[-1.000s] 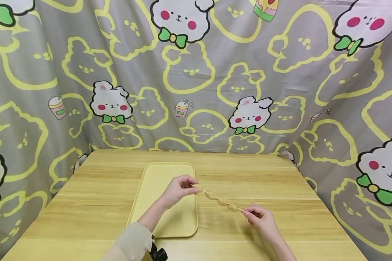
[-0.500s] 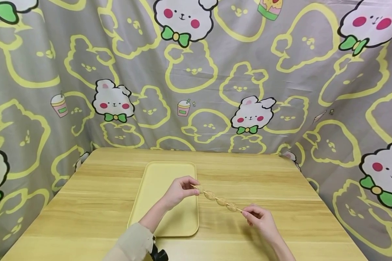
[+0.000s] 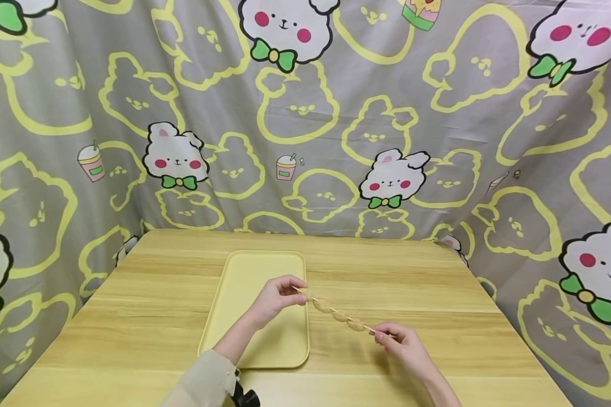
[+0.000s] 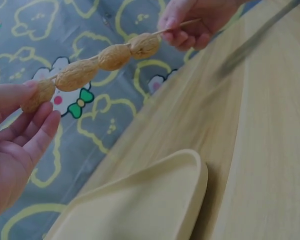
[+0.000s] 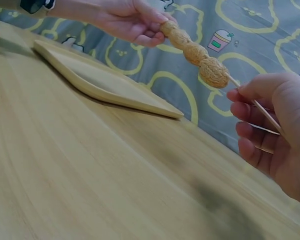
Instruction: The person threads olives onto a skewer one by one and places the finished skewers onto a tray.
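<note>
A thin wooden skewer threaded with several brown, wrinkled oval pieces (image 3: pixel 340 315) slants above the table, its left end higher in the head view. My left hand (image 3: pixel 276 298) pinches the piece at the far end between thumb and fingers, as the left wrist view shows up close. At the other end, the bare stick (image 5: pixel 265 114) is pinched by thumb and forefinger of my right hand (image 3: pixel 404 343), and its tail runs back toward the palm. The other fingers of that hand are loosely curled.
A pale yellow rectangular tray (image 3: pixel 254 265) lies on the wooden table (image 3: pixel 412 271), partly under my left forearm. Behind the table hangs a grey curtain (image 3: pixel 321 130) with cartoon prints. A black device (image 3: pixel 245 395) sits at my left wrist.
Both hands have shifted slightly left together with the skewer. Their grips look the same as before, and the tray stays in place.
</note>
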`<state>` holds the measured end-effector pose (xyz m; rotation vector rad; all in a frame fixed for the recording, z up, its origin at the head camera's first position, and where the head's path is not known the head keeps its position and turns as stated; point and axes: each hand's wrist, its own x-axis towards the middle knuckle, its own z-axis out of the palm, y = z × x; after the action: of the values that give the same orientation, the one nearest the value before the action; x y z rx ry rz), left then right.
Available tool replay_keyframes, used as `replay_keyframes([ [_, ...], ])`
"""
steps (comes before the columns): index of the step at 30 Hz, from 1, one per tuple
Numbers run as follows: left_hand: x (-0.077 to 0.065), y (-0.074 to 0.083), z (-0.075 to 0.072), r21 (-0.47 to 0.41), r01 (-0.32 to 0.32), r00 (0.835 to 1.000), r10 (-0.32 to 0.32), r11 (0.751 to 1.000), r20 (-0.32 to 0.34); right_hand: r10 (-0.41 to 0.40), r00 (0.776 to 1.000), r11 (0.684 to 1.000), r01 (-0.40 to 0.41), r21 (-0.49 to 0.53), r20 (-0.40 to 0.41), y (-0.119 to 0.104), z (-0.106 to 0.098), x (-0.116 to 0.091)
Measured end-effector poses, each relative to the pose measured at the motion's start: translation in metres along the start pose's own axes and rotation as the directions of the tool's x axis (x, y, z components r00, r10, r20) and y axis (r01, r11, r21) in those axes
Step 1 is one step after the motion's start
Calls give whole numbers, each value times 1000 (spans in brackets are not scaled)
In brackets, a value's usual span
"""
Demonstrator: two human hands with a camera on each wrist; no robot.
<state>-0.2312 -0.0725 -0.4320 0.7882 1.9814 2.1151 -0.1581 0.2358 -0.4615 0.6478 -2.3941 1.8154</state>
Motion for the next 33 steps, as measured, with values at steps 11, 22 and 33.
replay_keyframes([
  [11,-10,-5,-7,-19,69,995,-70,997,-67,-27,992,995,38,-90,122,-3,2,4],
  [22,-15,-4,-11,12,94,977,-90,995,-196,146,917,989,-132,-63,371,-13,19,8],
  [33,-39,6,-35,214,147,922,-56,966,-384,181,926,977,-209,49,330,-16,46,18],
])
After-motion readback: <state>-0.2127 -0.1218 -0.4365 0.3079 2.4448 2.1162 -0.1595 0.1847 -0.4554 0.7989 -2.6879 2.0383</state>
